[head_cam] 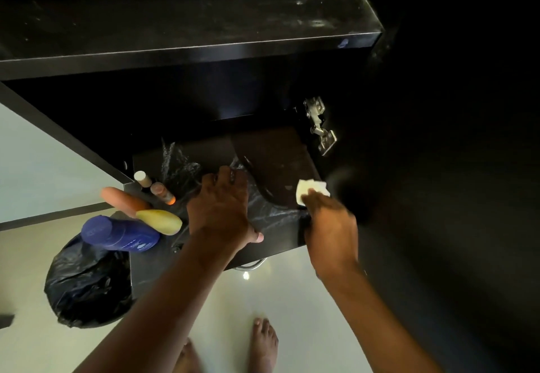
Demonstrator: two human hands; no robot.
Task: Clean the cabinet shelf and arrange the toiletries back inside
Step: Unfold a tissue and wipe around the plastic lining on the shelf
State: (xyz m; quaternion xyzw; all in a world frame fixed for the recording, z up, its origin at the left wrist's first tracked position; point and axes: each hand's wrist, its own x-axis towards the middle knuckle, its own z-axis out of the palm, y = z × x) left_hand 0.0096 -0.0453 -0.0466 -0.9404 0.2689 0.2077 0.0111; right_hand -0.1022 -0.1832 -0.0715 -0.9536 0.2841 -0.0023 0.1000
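The dark cabinet shelf (pixel 277 156) lies open below a black countertop. My right hand (pixel 330 226) is shut on a white cloth (pixel 310 189) pressed to the shelf's front right corner. My left hand (pixel 222 209) presses flat, fingers spread, on a black plastic sheet (pixel 271 212) that covers the shelf's front. At the shelf's left end stand toiletries: a blue bottle (pixel 122 234), a yellow bottle (pixel 159 221), an orange bottle (pixel 124 199), a small brown bottle (pixel 162 193) and a white-capped one (pixel 142 178).
A full black rubbish bag (pixel 87 282) sits on the pale floor at the left. A metal hinge (pixel 320 126) is fixed to the cabinet's right wall. My bare feet (pixel 263 343) stand just below the shelf. The black countertop (pixel 190 22) overhangs above.
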